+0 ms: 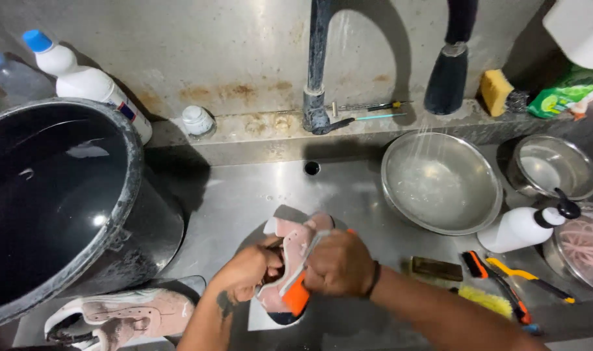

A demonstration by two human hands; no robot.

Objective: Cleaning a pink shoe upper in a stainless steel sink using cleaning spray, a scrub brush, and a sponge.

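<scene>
Pink sneaker [290,273] is sitting low in the steel sink [244,195], my left hand [248,270] gripping inside its opening to brace it while my right hand [339,263] is clenching an orange-handled brush [298,296] against its side.

1. A steel sink [244,195] fills the view, its floor wet and shiny.
2. The faucet [317,78] rises at the sink's back ledge, against a steel wall [231,45] stained with rust.
3. Left of the faucet stands a big black bucket [62,201] of dark water.
4. Right of the faucet, a steel bowl [441,182] catches spray; a smaller bowl [553,168] sits beyond it.
5. Light glares off the wall behind the faucet.
</scene>
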